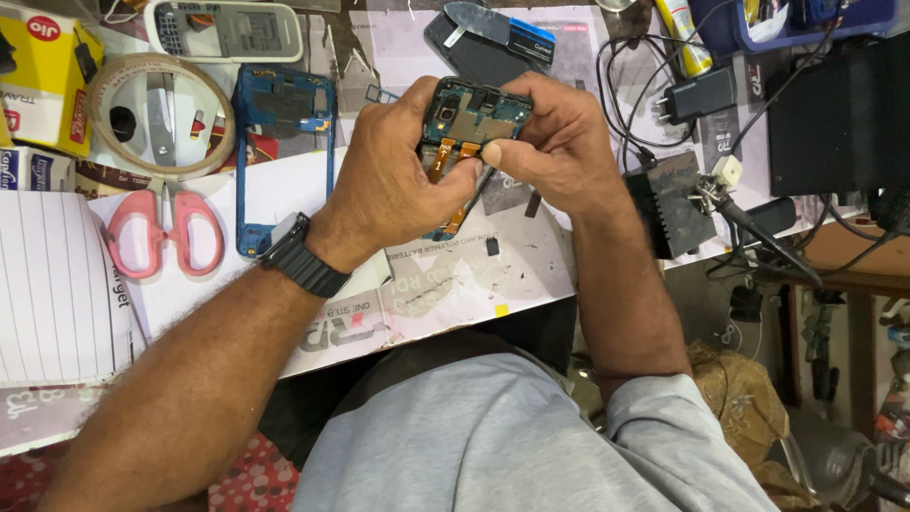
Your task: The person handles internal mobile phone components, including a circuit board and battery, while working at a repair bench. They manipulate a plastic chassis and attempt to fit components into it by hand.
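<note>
Both my hands hold an opened phone body (474, 116) above the workbench, its circuit board and orange flex cables facing me. My left hand (393, 180), with a black watch on the wrist, wraps the phone's left side and lower part. My right hand (559, 142) grips the right side, its thumb and forefinger pinched at the orange flex cables (453, 152). The phone's lower half is hidden behind my fingers.
A blue phone frame (284, 104) lies left of my hands, pink scissors (161, 232) and a tape roll (156, 114) farther left. A white keypad phone (225, 30) is at the top. A soldering iron (758, 228), charger and cables crowd the right side.
</note>
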